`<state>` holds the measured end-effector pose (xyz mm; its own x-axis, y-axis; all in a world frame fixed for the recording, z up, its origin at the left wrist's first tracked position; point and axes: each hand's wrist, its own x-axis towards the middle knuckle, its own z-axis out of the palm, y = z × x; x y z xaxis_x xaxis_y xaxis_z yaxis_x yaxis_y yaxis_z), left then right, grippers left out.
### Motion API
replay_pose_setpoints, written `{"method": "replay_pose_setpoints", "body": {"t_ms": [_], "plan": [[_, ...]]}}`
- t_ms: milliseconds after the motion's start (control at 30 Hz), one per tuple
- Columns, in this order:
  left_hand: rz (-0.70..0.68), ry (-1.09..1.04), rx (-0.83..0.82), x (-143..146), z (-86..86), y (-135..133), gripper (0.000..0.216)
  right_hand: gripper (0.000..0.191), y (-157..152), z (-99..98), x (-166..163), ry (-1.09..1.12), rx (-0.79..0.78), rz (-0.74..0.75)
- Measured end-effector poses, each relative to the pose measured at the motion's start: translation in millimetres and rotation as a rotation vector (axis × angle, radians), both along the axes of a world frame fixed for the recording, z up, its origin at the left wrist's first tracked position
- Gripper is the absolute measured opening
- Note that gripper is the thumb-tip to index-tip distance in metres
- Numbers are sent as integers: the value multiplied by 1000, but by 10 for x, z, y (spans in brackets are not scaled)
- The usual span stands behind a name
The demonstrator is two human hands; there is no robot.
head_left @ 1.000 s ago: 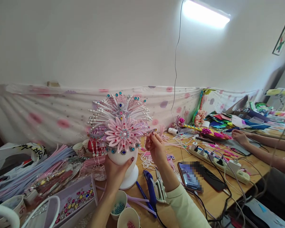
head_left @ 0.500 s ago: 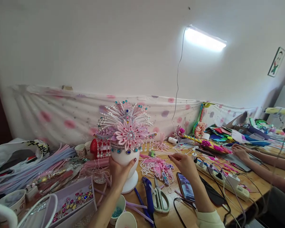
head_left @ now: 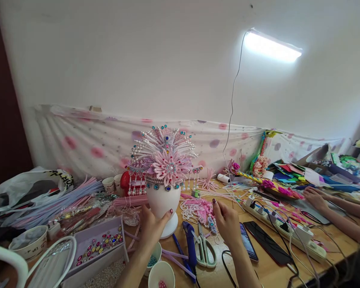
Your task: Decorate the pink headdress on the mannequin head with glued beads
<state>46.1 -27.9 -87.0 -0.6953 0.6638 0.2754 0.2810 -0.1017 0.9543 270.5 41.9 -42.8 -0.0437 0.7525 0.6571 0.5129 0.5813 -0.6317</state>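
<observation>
My left hand (head_left: 154,226) is wrapped round the lower part of a white mannequin head (head_left: 163,200) on a round base. On the head sits a pink beaded headdress (head_left: 165,160) with a big flower and hanging pearl strands. My right hand (head_left: 226,218) hovers over a heap of pink and pearl ornaments (head_left: 198,210), fingers curled and a little apart, with nothing visibly in them. White-handled scissors (head_left: 204,250) and a blue glue gun (head_left: 189,242) lie just in front of it.
A tray of coloured gems (head_left: 96,246), paper cups of beads (head_left: 161,276), pink foam strips (head_left: 63,200), two phones (head_left: 259,242) and a power strip (head_left: 285,228) crowd the wooden table. Another person's arms (head_left: 336,210) rest at the right.
My right hand left the headdress's side, dropped to the table and now hangs over the ornament heap. The camera view swung slightly left. My left hand kept hold of the head.
</observation>
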Motion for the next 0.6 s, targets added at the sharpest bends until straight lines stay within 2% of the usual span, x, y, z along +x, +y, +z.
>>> {"method": "replay_pose_setpoints", "body": {"t_ms": [100,167,300,367,467,600], "plan": [[-17,-8,47,85,-24,-284,77,63,-107,-51,-50,83,-11,26],[-145,-31,92,157,37,-428,65,63,-205,-59,-100,106,-40,109],[-486,-89,144,333,231,-524,55,50,-488,-17,-275,203,-236,531],[-598,-75,194,423,275,-520,49,38,-631,-1,-372,299,-301,693],[-719,-62,234,509,251,-526,41,32,-754,-21,-452,418,-291,696],[-856,-33,286,513,220,-573,35,47,-744,-113,-441,499,-319,624]]}}
